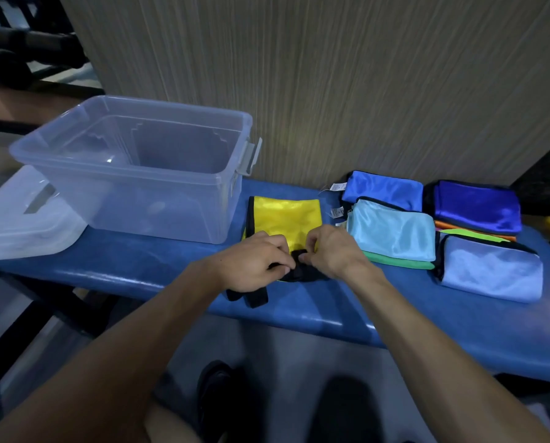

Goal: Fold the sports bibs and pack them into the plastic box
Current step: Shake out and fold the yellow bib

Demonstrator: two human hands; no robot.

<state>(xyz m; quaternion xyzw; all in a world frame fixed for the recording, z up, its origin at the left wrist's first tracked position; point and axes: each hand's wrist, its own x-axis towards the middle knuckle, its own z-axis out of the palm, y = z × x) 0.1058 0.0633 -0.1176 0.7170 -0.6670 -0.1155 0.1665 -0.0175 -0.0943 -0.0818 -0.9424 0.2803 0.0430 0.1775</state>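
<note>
Bibs are what sits on the blue bench (139, 266) that runs across the middle of the frame. At the far left a clear lid (21, 219) lies flat, partly over the bench edge. Just right of it stands the clear plastic box (75, 187), open-topped, with a latch on its right end. Near frame centre lies the yellow bib (283, 215), black-trimmed, its black straps trailing toward the lower edge of the bench. The left hand (254, 263) and right hand (331, 251) meet over its near end, fingers curled and pinching the bunched black trim between them. To the right lie folded bibs: a royal blue bib (382, 190) behind a pale turquoise bib (392, 231) resting on a green one (398, 262); further right, a deep blue bib (478, 206) atop orange and lime layers, and a light blue bib (491, 270) nearest the frame's lower right.
</note>
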